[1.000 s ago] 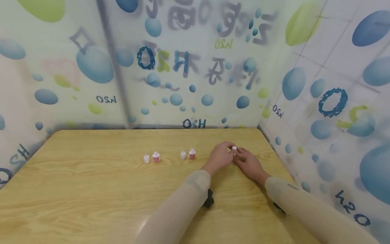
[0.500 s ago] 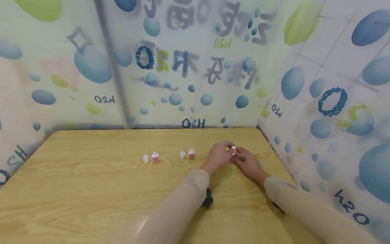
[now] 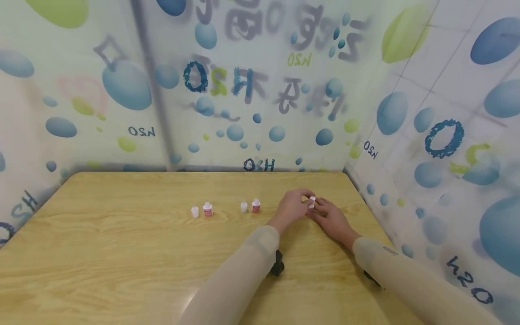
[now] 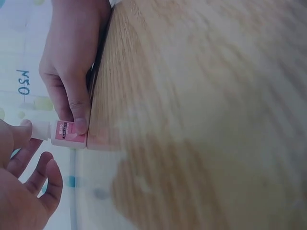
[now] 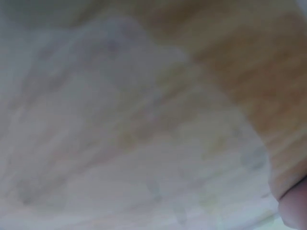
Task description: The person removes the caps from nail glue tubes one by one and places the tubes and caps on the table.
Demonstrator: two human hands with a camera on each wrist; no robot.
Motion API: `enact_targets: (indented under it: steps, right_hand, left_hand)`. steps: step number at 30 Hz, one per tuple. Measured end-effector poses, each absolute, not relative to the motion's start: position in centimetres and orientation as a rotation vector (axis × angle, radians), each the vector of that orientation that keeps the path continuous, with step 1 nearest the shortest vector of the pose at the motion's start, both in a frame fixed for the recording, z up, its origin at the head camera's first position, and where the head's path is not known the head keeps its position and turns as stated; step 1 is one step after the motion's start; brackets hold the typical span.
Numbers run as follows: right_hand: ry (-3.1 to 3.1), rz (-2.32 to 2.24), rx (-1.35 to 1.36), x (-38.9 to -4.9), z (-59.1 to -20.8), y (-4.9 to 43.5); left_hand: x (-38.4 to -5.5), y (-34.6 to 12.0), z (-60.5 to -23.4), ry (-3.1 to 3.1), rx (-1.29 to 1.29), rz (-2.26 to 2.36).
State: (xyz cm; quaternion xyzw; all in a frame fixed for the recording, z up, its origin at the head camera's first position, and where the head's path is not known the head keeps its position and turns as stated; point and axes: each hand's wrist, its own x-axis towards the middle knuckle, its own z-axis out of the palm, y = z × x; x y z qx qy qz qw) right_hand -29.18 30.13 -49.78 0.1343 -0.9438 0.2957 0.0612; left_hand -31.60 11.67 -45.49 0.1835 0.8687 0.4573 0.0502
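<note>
Near the far right of the table, both hands work on a small bottle (image 4: 68, 133) with a white body and a pink label. In the left wrist view its base stands at the table top. My left hand (image 3: 293, 206) pinches the white cap (image 4: 41, 130) at the bottle's top between thumb and finger, its other fingers loosely curled. Low on the bottle, my right hand (image 3: 331, 218) holds the labelled body with its fingers. The right wrist view is blurred and shows just a fingertip (image 5: 293, 211) at its lower right corner.
To the left on the wooden table (image 3: 134, 253) stand two similar bottles, one nearer (image 3: 256, 206) and one farther left (image 3: 208, 209). Beside each is a small white cup-shaped piece, one nearer (image 3: 243, 207) and one farther left (image 3: 195, 211). A patterned wall covering (image 3: 227, 149) borders the table.
Both hands stay at the same place with the bottle between them. Slightly more of the bottle's side shows between the fingers than one second ago.
</note>
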Motion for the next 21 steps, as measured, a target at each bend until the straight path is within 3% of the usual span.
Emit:
enact_targets:
  steps: [14, 21]
  right_hand:
    - [-2.853, 0.914, 0.363, -29.30, -50.24, 30.18]
    - [-2.881, 0.895, 0.352, -29.32, -49.98, 30.20]
  left_hand:
    - [-31.32, 11.23, -45.58, 2.672, 0.601, 1.326]
    - [-31.40, 11.18, -45.40, 2.682, 0.499, 1.368]
